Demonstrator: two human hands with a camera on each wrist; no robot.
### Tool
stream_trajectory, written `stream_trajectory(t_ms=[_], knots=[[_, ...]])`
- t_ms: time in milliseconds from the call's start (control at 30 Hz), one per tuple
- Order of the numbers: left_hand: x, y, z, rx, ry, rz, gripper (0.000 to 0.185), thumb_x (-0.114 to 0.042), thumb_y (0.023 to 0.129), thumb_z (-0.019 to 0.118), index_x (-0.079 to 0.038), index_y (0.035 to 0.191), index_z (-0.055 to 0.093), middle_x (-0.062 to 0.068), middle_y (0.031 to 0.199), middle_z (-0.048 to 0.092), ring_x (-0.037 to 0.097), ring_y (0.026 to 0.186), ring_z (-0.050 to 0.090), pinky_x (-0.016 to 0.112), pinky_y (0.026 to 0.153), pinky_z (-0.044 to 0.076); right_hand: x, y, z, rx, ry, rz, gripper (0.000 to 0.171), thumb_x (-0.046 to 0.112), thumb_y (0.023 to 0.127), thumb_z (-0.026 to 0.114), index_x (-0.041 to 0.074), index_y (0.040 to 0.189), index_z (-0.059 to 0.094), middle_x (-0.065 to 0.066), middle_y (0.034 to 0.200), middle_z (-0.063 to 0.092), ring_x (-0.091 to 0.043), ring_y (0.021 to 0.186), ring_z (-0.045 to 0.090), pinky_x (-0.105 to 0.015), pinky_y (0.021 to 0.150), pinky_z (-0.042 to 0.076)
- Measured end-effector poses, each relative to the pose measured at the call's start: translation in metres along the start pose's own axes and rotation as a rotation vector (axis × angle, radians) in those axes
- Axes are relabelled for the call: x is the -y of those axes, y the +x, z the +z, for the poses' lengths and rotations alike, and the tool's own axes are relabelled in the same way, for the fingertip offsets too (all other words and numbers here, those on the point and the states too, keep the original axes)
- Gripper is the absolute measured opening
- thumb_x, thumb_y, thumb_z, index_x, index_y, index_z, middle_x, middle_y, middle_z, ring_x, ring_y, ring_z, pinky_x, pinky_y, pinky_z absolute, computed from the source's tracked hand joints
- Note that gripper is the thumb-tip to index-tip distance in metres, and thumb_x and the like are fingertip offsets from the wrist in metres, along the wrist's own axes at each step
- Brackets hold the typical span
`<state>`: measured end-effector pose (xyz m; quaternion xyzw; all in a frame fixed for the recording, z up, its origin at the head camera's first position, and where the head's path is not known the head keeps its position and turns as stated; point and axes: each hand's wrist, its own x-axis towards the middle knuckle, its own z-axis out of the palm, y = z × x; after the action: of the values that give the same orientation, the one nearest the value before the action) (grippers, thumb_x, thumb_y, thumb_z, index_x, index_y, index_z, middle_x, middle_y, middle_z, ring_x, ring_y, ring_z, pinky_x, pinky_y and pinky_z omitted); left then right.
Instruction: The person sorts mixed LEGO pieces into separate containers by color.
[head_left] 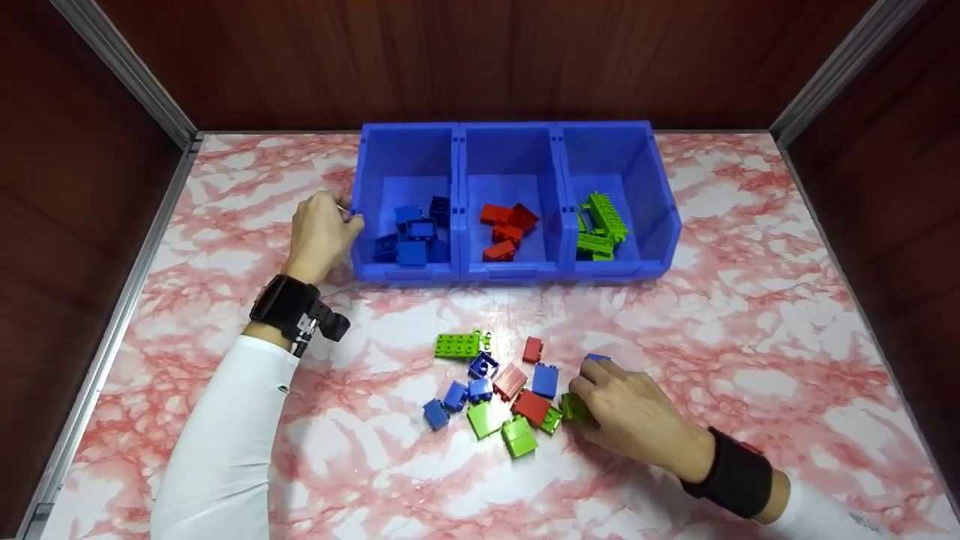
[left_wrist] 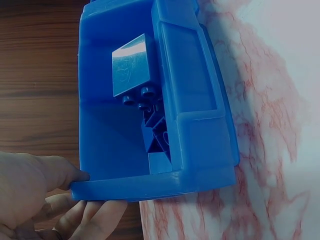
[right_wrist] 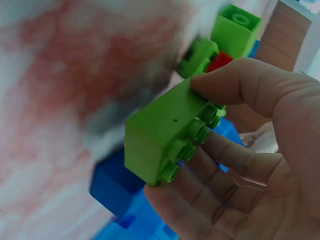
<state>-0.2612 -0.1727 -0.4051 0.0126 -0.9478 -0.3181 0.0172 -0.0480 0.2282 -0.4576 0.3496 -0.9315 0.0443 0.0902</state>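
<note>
My left hand (head_left: pixel 319 234) is at the left side of a three-part blue bin (head_left: pixel 409 129). In the left wrist view, its thumb lies on top of the bin's side wall (left_wrist: pixel 135 186), with the fingers beneath, pinching the edge. My right hand (head_left: pixel 637 412) is at the right of a loose pile of toy bricks. Between thumb and fingertips it holds a green toy brick (right_wrist: pixel 160 120), studs toward the palm. A blue brick (right_wrist: pixel 112 182) sits just beyond the held one. Several red, blue and green bricks, including a red one (head_left: pixel 532 407), lie left of this hand.
Blue bricks (head_left: pixel 412 253) lie in the left compartment, red bricks (head_left: pixel 498 251) in the middle, green bricks (head_left: pixel 606 216) in the right. A marbled table (head_left: pixel 750 337) is enclosed by dark wood-look panels (head_left: pixel 510 60) at the back and sides.
</note>
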Motion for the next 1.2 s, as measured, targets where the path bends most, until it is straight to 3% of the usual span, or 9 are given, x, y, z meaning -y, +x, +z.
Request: stream_trajectory(t_ms=[267, 400, 567, 800, 967, 1200], knots=[[0.000, 0.001, 0.001, 0.010, -0.012, -0.022, 0.028, -0.010, 0.097, 0.064, 0.007, 0.119, 0.068, 0.028, 0.118, 0.075, 0.041, 0.106, 0.072, 0.049, 0.096, 0.059, -0.023, 0.019, -0.024, 0.017, 0.163, 0.019, 0.041, 0.030, 0.072, 0.097, 0.010, 0.099, 0.074, -0.002, 0.090, 0.067, -0.014, 0.078, 0.062, -0.024, 0.060, 0.057], [0.000, 0.001, 0.000, 0.004, -0.008, -0.011, 0.028, -0.010, 0.096, 0.064, 0.008, 0.117, 0.069, 0.028, 0.117, 0.075, 0.042, 0.106, 0.072, 0.050, 0.097, 0.058, -0.044, 0.033, -0.035, -0.014, 0.204, 0.022, 0.039, 0.020, 0.070, 0.097, 0.008, 0.100, 0.075, -0.005, 0.091, 0.070, -0.015, 0.078, 0.065, -0.024, 0.059, 0.059], [0.001, 0.001, 0.000, -0.016, 0.001, 0.010, 0.027, -0.010, 0.095, 0.064, 0.008, 0.114, 0.071, 0.027, 0.113, 0.076, 0.042, 0.105, 0.072, 0.052, 0.099, 0.056, -0.078, 0.057, -0.048, -0.061, 0.243, 0.051, 0.033, 0.025, 0.076, 0.094, 0.006, 0.095, 0.075, -0.007, 0.087, 0.071, -0.015, 0.072, 0.064, -0.024, 0.056, 0.057], [0.000, 0.000, -0.001, -0.003, -0.009, -0.005, 0.027, -0.010, 0.097, 0.064, 0.007, 0.117, 0.070, 0.027, 0.115, 0.076, 0.041, 0.106, 0.072, 0.051, 0.098, 0.057, -0.123, 0.091, -0.064, 0.093, 0.300, 0.219, 0.034, 0.012, 0.079, 0.089, 0.001, 0.109, 0.076, -0.017, 0.101, 0.075, -0.025, 0.078, 0.071, -0.036, 0.062, 0.064], [-0.001, 0.000, -0.001, 0.031, -0.033, -0.043, 0.028, -0.010, 0.098, 0.064, 0.006, 0.121, 0.068, 0.027, 0.120, 0.074, 0.040, 0.108, 0.072, 0.048, 0.097, 0.059, -0.151, 0.116, -0.065, 0.115, 0.269, 0.291, 0.034, 0.014, 0.081, 0.088, -0.001, 0.109, 0.079, -0.020, 0.100, 0.078, -0.033, 0.088, 0.073, -0.050, 0.071, 0.063], [-0.001, 0.000, -0.001, 0.025, -0.035, -0.046, 0.028, -0.011, 0.098, 0.064, 0.005, 0.121, 0.068, 0.026, 0.119, 0.074, 0.040, 0.107, 0.072, 0.048, 0.097, 0.059, -0.177, 0.155, -0.050, 0.194, 0.222, 0.387, 0.033, 0.018, 0.085, 0.082, 0.001, 0.113, 0.079, -0.018, 0.097, 0.079, -0.030, 0.083, 0.071, -0.050, 0.069, 0.059]])
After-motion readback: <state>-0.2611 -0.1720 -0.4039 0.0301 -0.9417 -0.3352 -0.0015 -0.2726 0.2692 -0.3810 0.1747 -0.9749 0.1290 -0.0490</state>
